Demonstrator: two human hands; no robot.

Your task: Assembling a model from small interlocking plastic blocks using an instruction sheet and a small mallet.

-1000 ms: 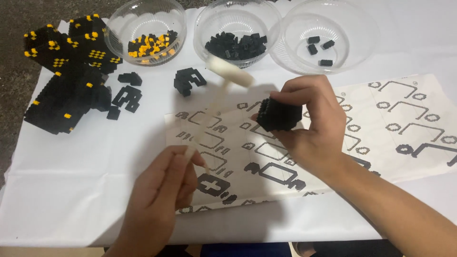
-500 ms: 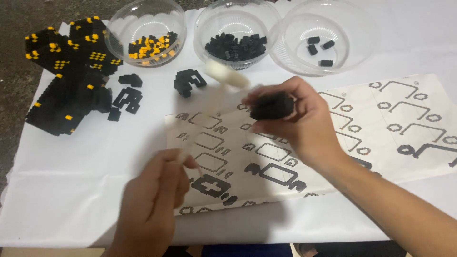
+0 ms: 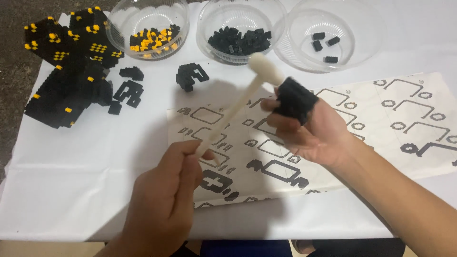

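My left hand (image 3: 164, 200) grips the handle of a small cream-white mallet (image 3: 247, 93), whose head hovers just left of a black brick block (image 3: 295, 100). My right hand (image 3: 312, 131) holds that black block up above the printed instruction sheet (image 3: 381, 119), palm turned upward and fingers wrapped under it. The mallet head sits close to the block's upper left edge; whether they touch is unclear.
A large black-and-yellow brick model (image 3: 66, 71) stands at the far left, small black sub-assemblies (image 3: 190, 76) beside it. Three transparent bowls line the back: yellow-black pieces (image 3: 147, 38), black pieces (image 3: 240, 40), a few black pieces (image 3: 328, 28). White cloth (image 3: 85, 181) covers the table.
My right hand has turned palm up and lifted the black block. My left hand has raised the mallet so its head now sits beside the block.
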